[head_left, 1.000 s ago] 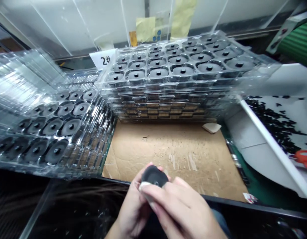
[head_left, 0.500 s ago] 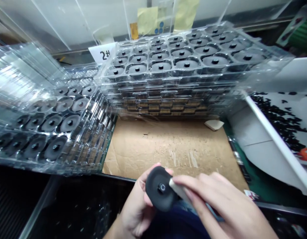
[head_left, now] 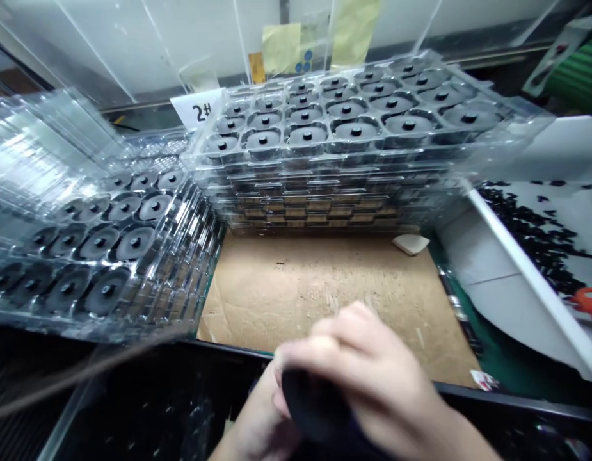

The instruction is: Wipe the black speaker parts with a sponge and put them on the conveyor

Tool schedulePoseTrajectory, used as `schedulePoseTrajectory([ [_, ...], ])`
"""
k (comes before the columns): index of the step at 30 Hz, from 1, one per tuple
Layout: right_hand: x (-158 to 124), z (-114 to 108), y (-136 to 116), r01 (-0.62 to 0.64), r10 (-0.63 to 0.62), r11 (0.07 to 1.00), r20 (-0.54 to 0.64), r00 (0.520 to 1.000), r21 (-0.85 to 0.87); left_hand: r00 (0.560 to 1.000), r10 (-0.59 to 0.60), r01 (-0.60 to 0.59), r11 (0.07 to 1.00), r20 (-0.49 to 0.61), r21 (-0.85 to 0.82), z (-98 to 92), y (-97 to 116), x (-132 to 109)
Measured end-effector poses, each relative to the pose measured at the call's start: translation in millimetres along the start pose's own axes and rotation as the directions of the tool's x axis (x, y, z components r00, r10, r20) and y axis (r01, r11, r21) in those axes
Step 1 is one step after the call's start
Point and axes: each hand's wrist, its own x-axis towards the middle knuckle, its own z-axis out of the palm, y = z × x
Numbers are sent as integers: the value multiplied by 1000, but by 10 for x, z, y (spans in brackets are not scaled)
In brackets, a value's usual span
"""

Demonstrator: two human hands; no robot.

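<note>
My left hand is closed around the lower left of a round black disc, whose face is tilted and blurred. My right hand lies across the upper edge of the disc, smeared by motion, with its fingers curled. What those fingers hold is hidden behind the hand and the disc. Both hands are in front of a cardboard sheet, at its near edge.
Behind the cardboard stands a stack of clear trays holding similar black discs. Another tray stack is at left. A white bin with small black pieces and an orange-handled tool stands at right. A pale wedge lies on the cardboard.
My right hand has moved left over the disc, covering its upper part. The pale strip that showed in its fingers is out of sight. A blurred brownish streak now shows at lower left.
</note>
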Motion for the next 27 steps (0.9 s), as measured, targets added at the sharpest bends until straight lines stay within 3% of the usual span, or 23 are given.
schedulePoseTrajectory([
  [1, -15, -48, 106, -129, 129, 991, 13, 992, 20, 1000, -15, 15, 996, 6, -83, 4, -9, -10],
  [4, -150, -103, 521, -438, 437, 899, 58, 898, 13, 997, -31, 50, 944, 65, -326, -4, -16, -40],
  [6, -327, -4, 783, -485, 483, 874, 116, 868, -6, 995, -2, 41, 921, 101, -387, -27, -19, -43],
  [9, -635, 250, 986, -503, 505, 863, 49, 862, -46, 990, 13, 50, 902, 141, -429, -61, -29, -30],
  [14, -820, 377, 789, -533, 528, 846, -105, 843, -25, 984, -30, 104, 896, 174, -431, -105, -41, -36],
  [19, -729, 258, 578, -499, 503, 864, -86, 860, 59, 978, 9, 77, 912, 208, -404, -154, -93, -25],
  [21, -730, 250, 580, -509, 515, 857, -76, 854, 86, 984, 100, -55, 955, 144, -292, -186, -132, 10],
  [23, -755, 258, 600, -529, 537, 842, -77, 840, 108, 949, 309, -312, 949, 61, 51, -227, -169, 53],
  [24, -772, 261, 605, -538, 548, 834, -80, 833, 120, 896, 437, -440, 854, 76, 278, -249, -182, 74],
  [25, -789, 262, 604, -546, 558, 827, -82, 826, 132, 829, 543, -536, 699, 136, 475, -269, -190, 93],
  [27, -820, 249, 575, -565, 583, 810, -105, 806, 158, 710, 635, -631, 380, 305, 677, -297, -189, 122],
])
